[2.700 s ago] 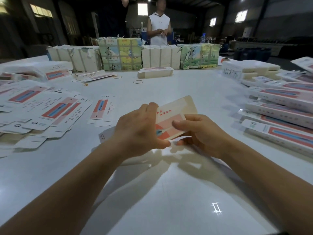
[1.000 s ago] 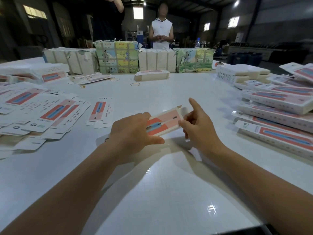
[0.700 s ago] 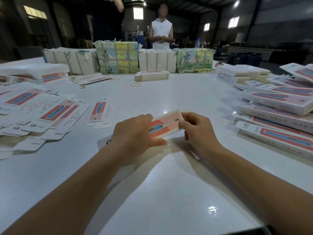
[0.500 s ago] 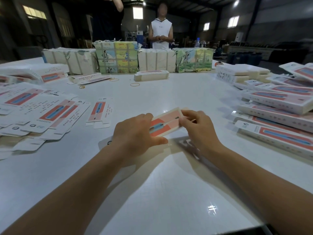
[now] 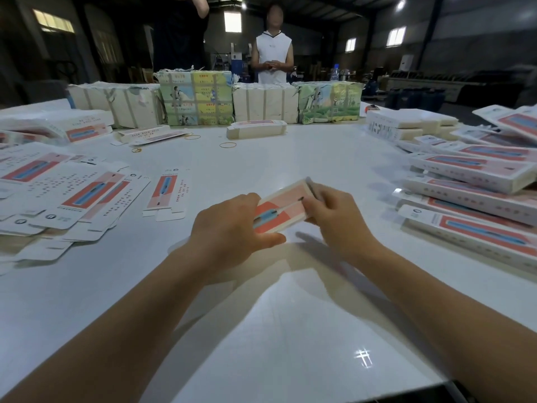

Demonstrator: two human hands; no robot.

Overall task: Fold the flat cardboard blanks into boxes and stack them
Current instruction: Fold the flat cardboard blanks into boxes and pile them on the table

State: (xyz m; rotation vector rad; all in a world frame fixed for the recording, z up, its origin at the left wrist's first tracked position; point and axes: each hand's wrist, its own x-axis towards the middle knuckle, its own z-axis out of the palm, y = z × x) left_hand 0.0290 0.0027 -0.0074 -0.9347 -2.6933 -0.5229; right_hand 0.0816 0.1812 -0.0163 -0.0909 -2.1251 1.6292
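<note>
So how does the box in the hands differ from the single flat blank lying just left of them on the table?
The box is folded up with visible thickness and held off the table by the left hand and right hand; the blank lies flat and untouched on the table. The box shows one closed printed face, while the blank is spread out with loose flaps at its near end. Both carry the same red panel with a blue stripe.

Table centre open; blanks left, boxes right.
</note>
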